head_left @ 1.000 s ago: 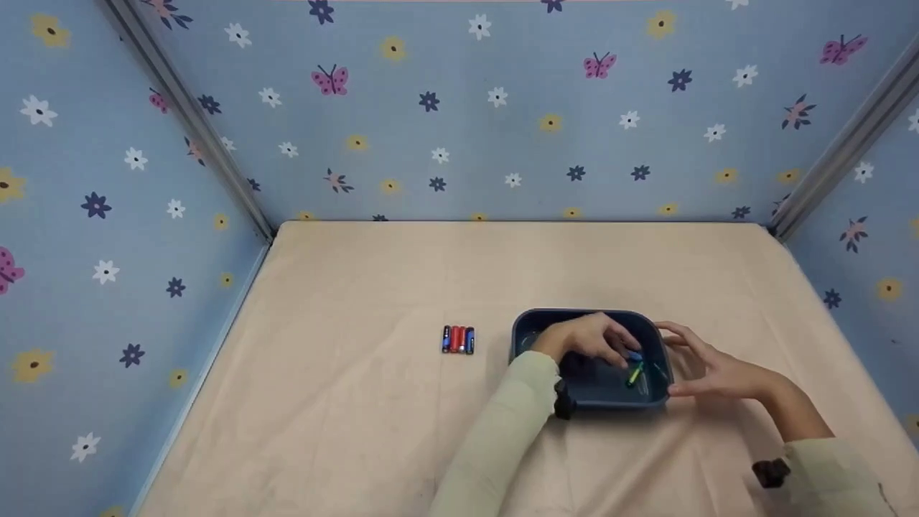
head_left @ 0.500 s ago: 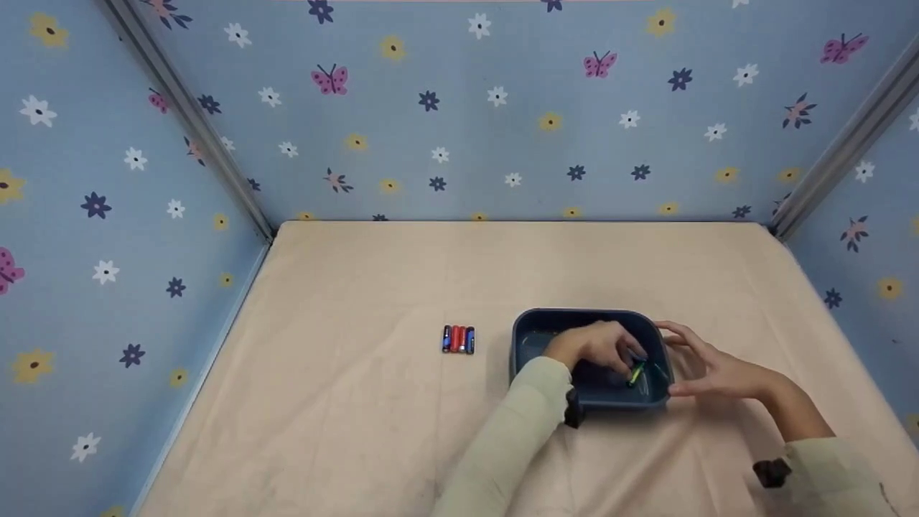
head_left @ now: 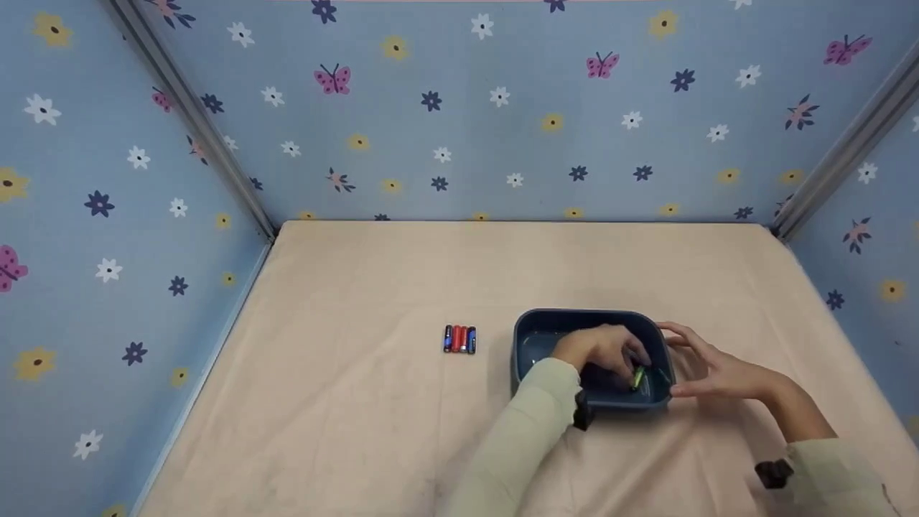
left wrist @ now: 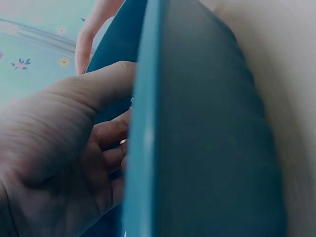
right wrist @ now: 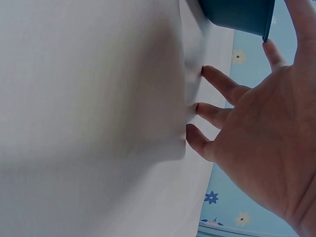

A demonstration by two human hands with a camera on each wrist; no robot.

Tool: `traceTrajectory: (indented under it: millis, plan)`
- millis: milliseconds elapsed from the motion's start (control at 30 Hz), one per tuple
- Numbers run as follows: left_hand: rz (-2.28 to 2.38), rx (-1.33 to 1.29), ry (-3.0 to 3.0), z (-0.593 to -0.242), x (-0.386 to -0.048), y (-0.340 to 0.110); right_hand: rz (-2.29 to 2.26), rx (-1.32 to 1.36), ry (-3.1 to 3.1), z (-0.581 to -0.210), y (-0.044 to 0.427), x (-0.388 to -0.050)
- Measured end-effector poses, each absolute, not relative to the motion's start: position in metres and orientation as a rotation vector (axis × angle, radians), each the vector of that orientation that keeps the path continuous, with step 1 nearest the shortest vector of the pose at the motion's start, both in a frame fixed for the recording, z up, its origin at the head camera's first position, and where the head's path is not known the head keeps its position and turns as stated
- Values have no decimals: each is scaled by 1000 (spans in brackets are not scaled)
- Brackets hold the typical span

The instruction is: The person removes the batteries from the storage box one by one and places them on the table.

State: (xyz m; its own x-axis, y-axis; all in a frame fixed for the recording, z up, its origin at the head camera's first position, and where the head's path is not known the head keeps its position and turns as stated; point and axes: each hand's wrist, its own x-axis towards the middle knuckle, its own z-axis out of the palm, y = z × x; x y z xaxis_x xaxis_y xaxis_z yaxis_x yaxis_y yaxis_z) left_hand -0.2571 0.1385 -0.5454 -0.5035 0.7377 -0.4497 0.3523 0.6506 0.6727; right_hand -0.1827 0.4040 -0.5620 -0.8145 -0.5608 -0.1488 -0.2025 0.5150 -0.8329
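Head view: left hand (head_left: 604, 349) curled inside dark-blue rectangular plastic bin (head_left: 534, 347), hold unclear, loose pinch could drop shiny green cylinder (head_left: 637, 378); right hand (head_left: 718, 373) splayed at bin's right end.

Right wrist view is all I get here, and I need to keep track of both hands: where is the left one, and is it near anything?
Observer: The left hand reaches down inside the dark blue container, its fingertips close to a small green item; whether they grip it, I cannot tell.
Operator: Understood. Is anything lying outside the container that my picture misses?
Observer: Yes, four batteries lie side by side on the cloth, to the left of the container and apart from it: two red ones between two dark blue ones.
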Motion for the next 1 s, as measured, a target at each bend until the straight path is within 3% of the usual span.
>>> traceTrajectory:
  millis: [600,1000]
  plan:
    - [462,830,2284,-545,-246,152,-1250,-605,2332,-563,404,-182]
    - [484,1085,2135,-549,-259,137,-1240,-632,2340,-560,403,-183]
